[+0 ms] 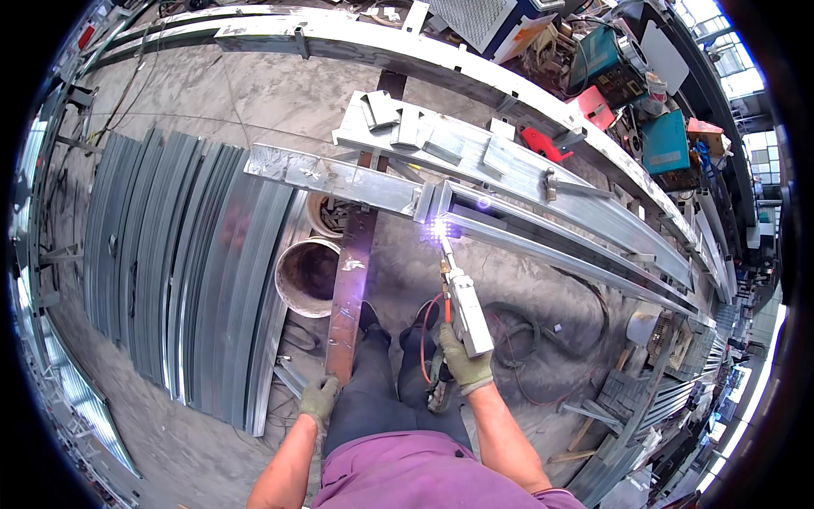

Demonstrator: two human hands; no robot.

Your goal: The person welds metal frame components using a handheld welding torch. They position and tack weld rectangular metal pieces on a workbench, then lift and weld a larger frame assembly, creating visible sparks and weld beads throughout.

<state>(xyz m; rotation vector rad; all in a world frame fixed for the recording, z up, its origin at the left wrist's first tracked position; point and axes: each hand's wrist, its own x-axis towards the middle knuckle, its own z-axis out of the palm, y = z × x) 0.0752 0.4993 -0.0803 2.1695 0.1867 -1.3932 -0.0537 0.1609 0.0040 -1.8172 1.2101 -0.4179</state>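
Note:
My right hand (465, 363), in a grey-green glove, is closed round the handle of a white welding gun (471, 314) with a brass-coloured neck and a red hose. Its nozzle points away from me at a metal joint, where a bright violet-white glare hides the contact point. There a flat metal channel (339, 181) from the left meets a long metal frame (560, 250) running right. My left hand (319, 399), also gloved, has its fingers curled at the near end of a rusty steel beam (349, 297). The beam passes beneath the channel.
Long grey metal profiles (186, 271) lie stacked at left. Two buckets (307, 278) stand beside the beam, the farther holding scraps. Cut pieces (407, 125) and a red clamp-like tool (544, 144) lie beyond the joint. Coiled hoses (517, 335) cover floor at right. Teal machines (666, 144) stand far right.

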